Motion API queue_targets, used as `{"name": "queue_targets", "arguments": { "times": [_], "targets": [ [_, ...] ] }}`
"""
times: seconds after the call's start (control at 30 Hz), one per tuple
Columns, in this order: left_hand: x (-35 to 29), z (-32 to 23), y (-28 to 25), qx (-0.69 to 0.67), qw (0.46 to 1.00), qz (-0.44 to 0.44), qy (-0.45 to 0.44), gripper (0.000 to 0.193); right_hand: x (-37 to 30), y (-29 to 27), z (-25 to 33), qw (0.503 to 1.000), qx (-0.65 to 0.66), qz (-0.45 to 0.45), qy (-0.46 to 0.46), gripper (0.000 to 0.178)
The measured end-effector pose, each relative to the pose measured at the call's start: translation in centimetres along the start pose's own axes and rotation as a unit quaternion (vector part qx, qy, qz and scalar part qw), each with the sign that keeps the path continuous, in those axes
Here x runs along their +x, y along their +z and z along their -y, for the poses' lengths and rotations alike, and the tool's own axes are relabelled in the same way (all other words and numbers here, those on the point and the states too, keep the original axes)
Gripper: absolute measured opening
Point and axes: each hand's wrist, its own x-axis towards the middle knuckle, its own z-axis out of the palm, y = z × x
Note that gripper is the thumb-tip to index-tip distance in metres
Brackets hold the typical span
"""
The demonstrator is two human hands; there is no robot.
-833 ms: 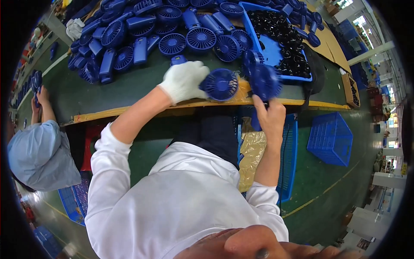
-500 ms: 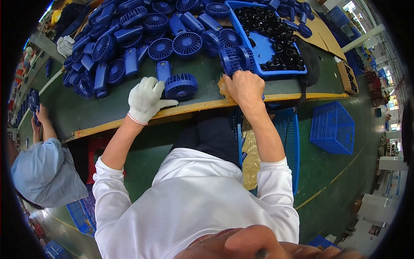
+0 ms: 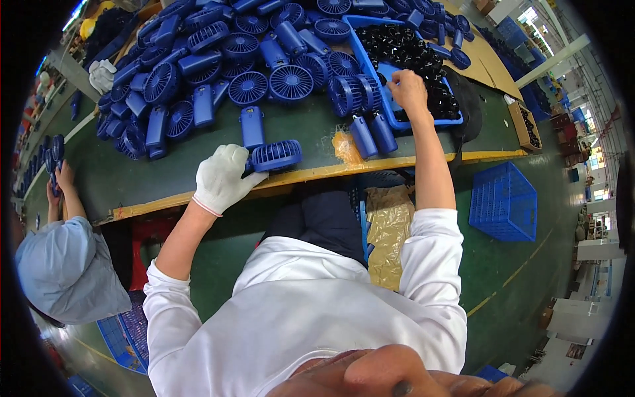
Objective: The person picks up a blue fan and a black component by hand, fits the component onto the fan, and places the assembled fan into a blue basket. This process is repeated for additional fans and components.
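My left hand (image 3: 223, 173), in a white glove, is closed around the handle of a blue handheld fan (image 3: 278, 155) at the table's near edge; the fan's head points right. Bare and with fingers curled together, my right hand (image 3: 411, 94) is over the left part of a blue tray (image 3: 405, 124). Whatever its fingertips may pinch is hidden. Small glossy black parts (image 3: 440, 102) heap up in that tray. Two blue fans (image 3: 363, 136) lie side by side just left of the tray, handles toward me. Another blue fan (image 3: 251, 127) lies beyond my gloved hand.
A large pile of blue fans (image 3: 198, 63) covers the far side of the green table (image 3: 159, 182). Cardboard (image 3: 493, 63) and a small box of black parts (image 3: 524, 126) are at right. A blue crate (image 3: 503, 202) stands on the floor. At left, a co-worker (image 3: 69, 264) holds fans.
My right hand has let go of the paired fans at the table edge and moved up and right to the tray. My left hand stays on its fan, which has shifted slightly.
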Motion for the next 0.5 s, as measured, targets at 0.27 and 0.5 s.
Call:
{"name": "queue_targets", "arguments": {
  "times": [0.27, 0.5],
  "targets": [
    [0.1, 0.4, -0.1, 0.0, 1.0, 0.015, 0.001, 0.037, 3.0, 4.1, -1.7, 0.999, -0.014, 0.024, -0.032, 0.026],
    [-0.7, 0.9, -0.3, 0.034, 0.999, 0.006, -0.004, 0.043, 7.2, 6.7, -0.3, 0.994, 0.044, 0.061, -0.076, 0.026]
  ]
}}
